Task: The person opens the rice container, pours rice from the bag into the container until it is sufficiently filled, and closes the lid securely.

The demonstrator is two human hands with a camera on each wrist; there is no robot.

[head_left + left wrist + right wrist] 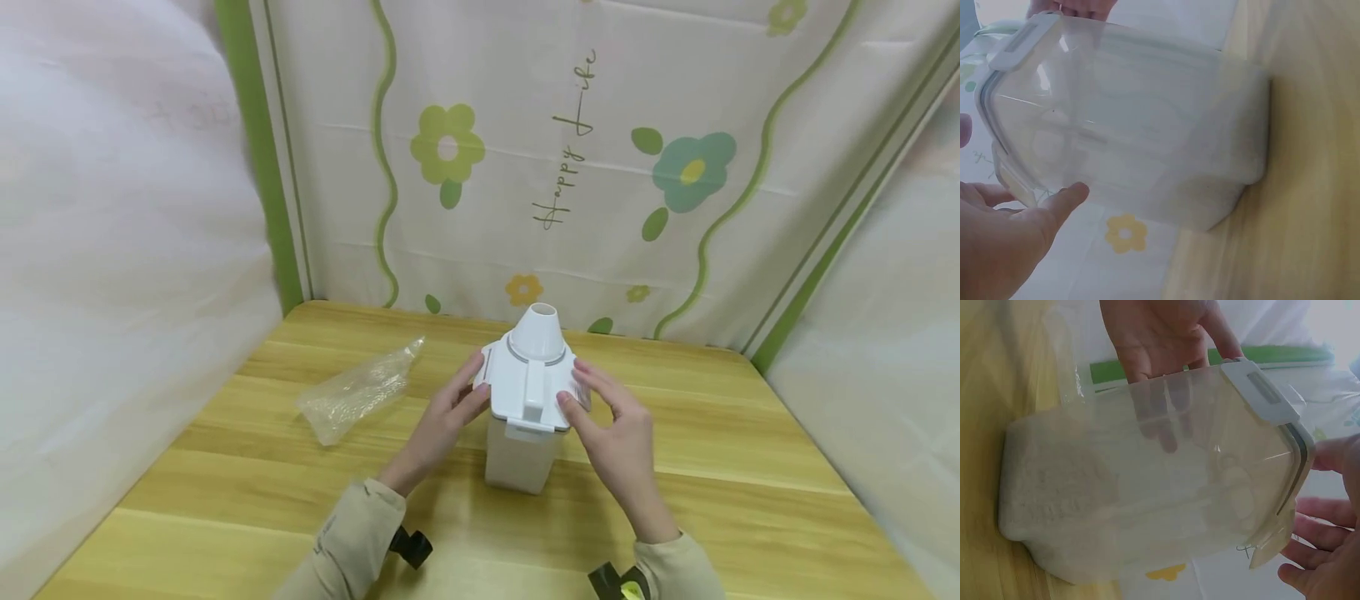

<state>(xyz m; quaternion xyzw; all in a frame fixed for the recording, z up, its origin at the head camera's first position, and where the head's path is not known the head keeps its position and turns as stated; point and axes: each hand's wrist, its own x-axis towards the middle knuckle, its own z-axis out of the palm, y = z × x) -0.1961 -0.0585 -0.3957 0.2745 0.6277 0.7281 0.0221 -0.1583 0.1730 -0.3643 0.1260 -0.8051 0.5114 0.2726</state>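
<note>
A tall translucent storage container (521, 458) stands upright on the table, covered by a white lid (517, 387). The lid carries a white cone (538, 333) with a round mouth and a raised bar toward the near edge. My left hand (446, 408) holds the lid's left side, thumb on the near edge, fingers around the side clip (1011, 178). From the right, my right hand (618, 429) grips the lid's other edge, its thumb on top. In the right wrist view its fingers (1319, 534) bend under a side clip, while some left-hand fingers show through the container's wall.
A crumpled clear plastic bag (360, 392) lies on the wooden table (247, 492) left of the container. Behind the table hangs a flower-printed cloth (517, 108), and pale cloth walls rise at both sides.
</note>
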